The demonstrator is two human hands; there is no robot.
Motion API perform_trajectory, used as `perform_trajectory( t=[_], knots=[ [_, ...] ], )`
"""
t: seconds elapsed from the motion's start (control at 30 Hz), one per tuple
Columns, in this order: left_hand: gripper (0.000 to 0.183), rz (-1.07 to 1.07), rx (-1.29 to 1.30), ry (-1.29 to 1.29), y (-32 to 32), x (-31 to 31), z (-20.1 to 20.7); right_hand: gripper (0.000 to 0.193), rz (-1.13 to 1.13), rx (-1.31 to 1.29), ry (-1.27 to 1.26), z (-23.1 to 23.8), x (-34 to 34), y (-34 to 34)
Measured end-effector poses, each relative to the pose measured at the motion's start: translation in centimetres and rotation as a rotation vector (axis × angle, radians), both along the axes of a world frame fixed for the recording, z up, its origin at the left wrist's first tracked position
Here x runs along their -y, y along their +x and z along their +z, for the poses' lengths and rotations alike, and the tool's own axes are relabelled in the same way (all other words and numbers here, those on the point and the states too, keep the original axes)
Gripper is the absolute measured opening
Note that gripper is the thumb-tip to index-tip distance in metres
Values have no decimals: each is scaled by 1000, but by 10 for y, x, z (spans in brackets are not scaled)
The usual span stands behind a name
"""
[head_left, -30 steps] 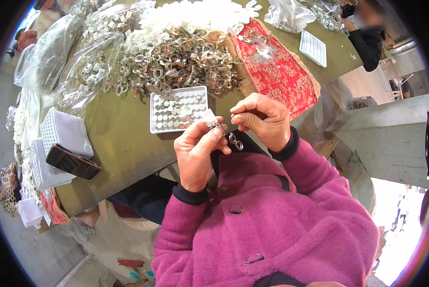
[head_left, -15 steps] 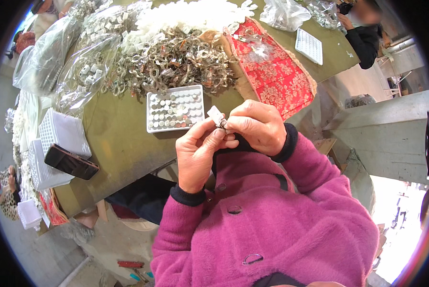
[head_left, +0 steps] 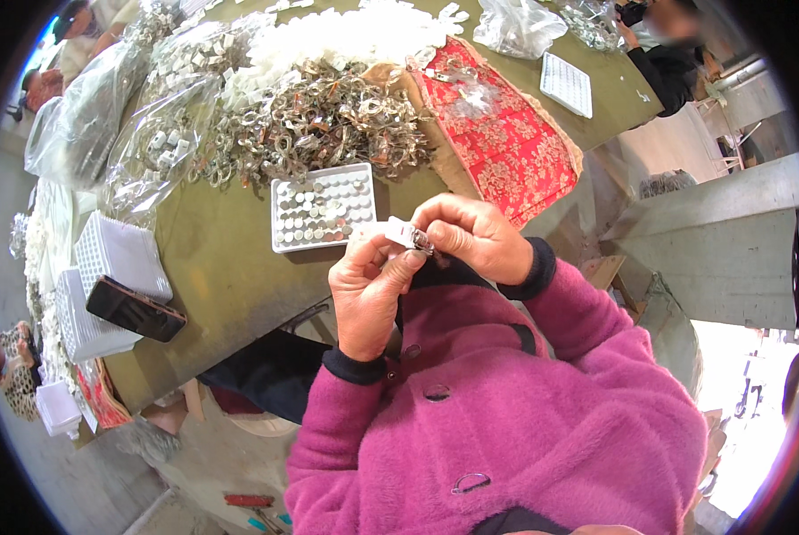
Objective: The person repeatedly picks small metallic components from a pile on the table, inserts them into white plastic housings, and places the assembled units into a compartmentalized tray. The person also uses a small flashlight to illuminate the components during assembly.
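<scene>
One small white piece, held against one shiny metal part (head_left: 422, 240), sits between your left hand (head_left: 366, 290) and your right hand (head_left: 476, 239), just in front of your body. The white piece (head_left: 399, 231) points toward the table (head_left: 212, 267). Your left thumb and forefinger pinch the pair from the left; your right thumb and forefinger close on the metal part from the other side. Whether the two are fastened together, you cannot tell from here.

Just beyond your left hand lies one white tray (head_left: 277, 209) with rows of round silvery discs (head_left: 315, 212), several dozen, too small to count surely. Behind it rises one heap of metal loops (head_left: 328, 120), and behind that one heap of white pieces (head_left: 337, 36); both are past counting. To their right is one red flowered cloth (head_left: 515, 147), with one second white tray (head_left: 567, 86) farther out.

On your left stand two stacks of white trays (head_left: 127, 254), side by side, with one dark phone (head_left: 135, 308) resting slantwise against them. At least three clear plastic bags (head_left: 520, 28) lie about the table. One co-worker's dark sleeve (head_left: 665, 78) shows at the far right.
</scene>
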State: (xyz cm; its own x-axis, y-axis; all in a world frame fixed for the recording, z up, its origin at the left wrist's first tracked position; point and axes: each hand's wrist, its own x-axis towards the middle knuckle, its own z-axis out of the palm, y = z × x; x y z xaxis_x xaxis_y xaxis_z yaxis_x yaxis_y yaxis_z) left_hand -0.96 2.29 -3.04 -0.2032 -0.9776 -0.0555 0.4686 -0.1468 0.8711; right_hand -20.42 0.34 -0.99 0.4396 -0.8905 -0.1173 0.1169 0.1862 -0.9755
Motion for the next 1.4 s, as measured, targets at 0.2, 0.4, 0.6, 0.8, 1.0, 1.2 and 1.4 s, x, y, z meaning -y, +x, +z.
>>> perform_trajectory(
  t=[0.2, 0.4, 0.6, 0.8, 1.0, 1.2, 1.4],
  knots=[
    [34, 72, -137, -21, -7, 1, -2, 31, -10, 28, 79, 6, -5, -1],
    [34, 66, -181, -17, -14, 12, -3, 28, -88, -83, 42, 4, -4, -7],
    [32, 59, 325, -475, -9, 26, -1, 32, -86, 19, 223, 6, 7, -18],
    [29, 79, 531, -626, -6, 33, -1, 28, -1, -29, 160, 15, 11, -30],
    [32, 148, 540, -584, -15, 27, 0, 17, -36, -157, 64, 18, 10, -27],
    [28, 172, 588, -623, -21, 29, -1, 17, -77, -216, -87, 19, 9, -21],
    [32, 67, 331, -435, -36, 31, -14, 19, 40, -155, 45, 9, 15, -48]
  ],
)
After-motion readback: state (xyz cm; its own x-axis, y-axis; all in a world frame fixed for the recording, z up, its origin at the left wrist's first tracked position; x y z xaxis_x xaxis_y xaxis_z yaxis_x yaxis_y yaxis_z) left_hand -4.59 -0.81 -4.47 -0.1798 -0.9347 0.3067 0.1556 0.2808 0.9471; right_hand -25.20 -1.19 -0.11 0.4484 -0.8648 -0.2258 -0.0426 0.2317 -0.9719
